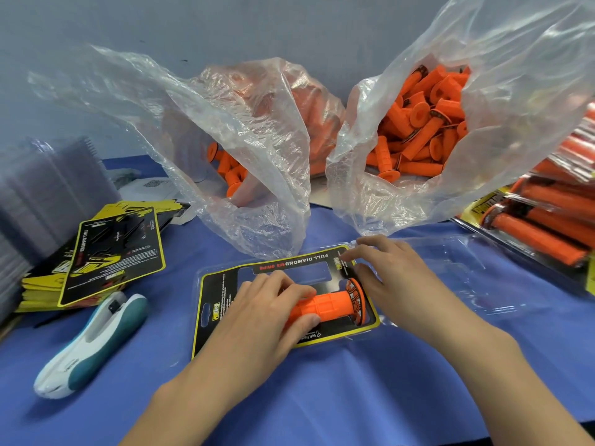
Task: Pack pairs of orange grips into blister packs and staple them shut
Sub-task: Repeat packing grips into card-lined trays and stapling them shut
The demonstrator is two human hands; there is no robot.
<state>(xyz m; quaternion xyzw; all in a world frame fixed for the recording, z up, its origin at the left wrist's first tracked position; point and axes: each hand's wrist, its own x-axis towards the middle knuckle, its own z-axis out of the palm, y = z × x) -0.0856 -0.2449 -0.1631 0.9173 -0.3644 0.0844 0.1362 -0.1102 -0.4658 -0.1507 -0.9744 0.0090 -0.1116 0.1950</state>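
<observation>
Bench: covered by a blue cloth [322, 397], lightly creased, running from the near edge back to the wall.
Wall: plain pale grey-blue [289, 24], with a small dark mark [184, 60] above the left bag.
Left bag: clear, crinkled plastic [257, 149]. It stands at the back middle of the bench, mouth open towards the viewer, with a long loose flap spread out to the left.
Right bag: clear plastic [521, 75], just beside the left bag. Its mouth gapes forward and its upper edge rises to the top right corner of the view.
Paper: a white sheet with a square code [154, 185], lying flat at the back left, partly hidden by the left bag's flap.
</observation>
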